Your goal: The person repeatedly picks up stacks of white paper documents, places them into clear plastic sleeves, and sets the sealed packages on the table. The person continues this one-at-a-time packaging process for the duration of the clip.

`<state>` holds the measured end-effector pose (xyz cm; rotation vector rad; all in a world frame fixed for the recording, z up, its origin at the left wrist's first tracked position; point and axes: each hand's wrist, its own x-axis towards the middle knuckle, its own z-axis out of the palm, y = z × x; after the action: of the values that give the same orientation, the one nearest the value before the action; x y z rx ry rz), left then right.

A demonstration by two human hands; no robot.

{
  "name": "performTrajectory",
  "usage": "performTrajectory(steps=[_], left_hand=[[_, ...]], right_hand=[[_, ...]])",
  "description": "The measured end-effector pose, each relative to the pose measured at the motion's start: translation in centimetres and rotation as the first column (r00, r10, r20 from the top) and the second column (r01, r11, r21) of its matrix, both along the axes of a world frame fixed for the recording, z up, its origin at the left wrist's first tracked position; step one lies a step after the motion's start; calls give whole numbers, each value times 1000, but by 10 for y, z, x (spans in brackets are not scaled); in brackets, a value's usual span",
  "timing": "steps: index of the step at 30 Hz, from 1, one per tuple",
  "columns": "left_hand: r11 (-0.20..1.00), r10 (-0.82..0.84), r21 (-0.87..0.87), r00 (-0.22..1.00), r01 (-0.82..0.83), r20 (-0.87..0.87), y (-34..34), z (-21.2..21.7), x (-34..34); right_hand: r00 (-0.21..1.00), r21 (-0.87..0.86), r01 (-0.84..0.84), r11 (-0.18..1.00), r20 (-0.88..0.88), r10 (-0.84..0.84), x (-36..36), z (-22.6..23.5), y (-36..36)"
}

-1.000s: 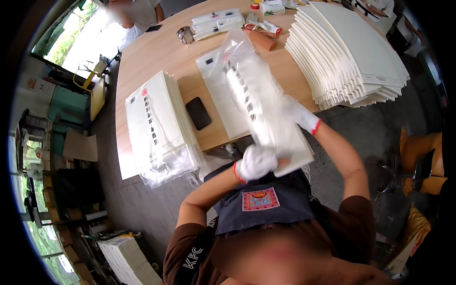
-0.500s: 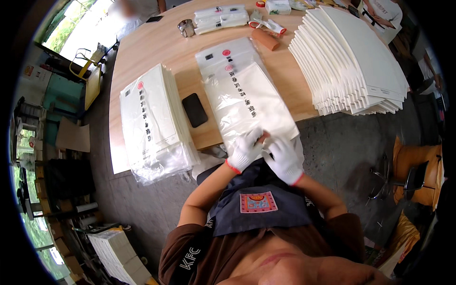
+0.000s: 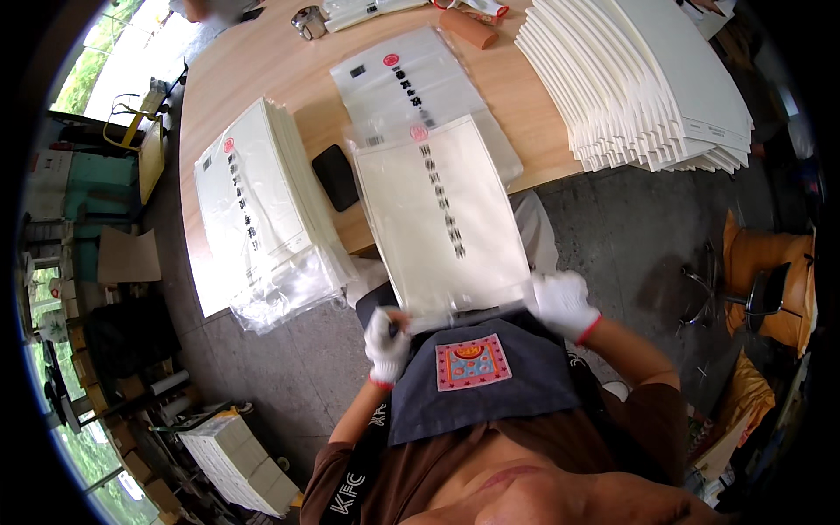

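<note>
Clear-bagged white sheet (image 3: 442, 223) hangs half off the tabletop's near edge, its lower end drawn against the apron (image 3: 477, 385), prob. so the open end faces the person; left hand (image 3: 386, 341) fingers curled shut on the bottom-left corner, right hand (image 3: 561, 300) pinching the bottom-right. Empty clear bag (image 3: 411, 79) lies beneath; black phone (image 3: 336, 177) just left; bagged stack (image 3: 262, 206) at left edge; white sheet pile (image 3: 647, 79) at right corner.

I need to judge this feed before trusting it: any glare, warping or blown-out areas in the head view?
Head view: daylight blows out the window; fisheye bends the table edge and darkens the corners; soft sheen on the clear bag between both gloved hands; centre stays sharp.
</note>
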<state>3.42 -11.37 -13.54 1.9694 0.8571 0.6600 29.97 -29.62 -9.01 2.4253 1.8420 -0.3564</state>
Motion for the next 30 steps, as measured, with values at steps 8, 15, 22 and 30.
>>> performTrajectory(steps=[8, 15, 22, 30], left_hand=[[995, 98, 36, 995, -98, 8, 8, -4, 18], [987, 14, 157, 962, 31, -274, 7, -53, -12], [972, 221, 138, 938, -190, -267, 52, -88, 17], [979, -8, 205, 996, -10, 88, 81, 77, 28]], right_hand=[[983, 382, -119, 917, 173, 55, 4, -13, 13], [984, 113, -179, 977, 11, 179, -2, -50, -10], [285, 72, 819, 569, -912, -294, 64, -159, 44], [-501, -363, 334, 870, -850, -163, -14, -146, 128]])
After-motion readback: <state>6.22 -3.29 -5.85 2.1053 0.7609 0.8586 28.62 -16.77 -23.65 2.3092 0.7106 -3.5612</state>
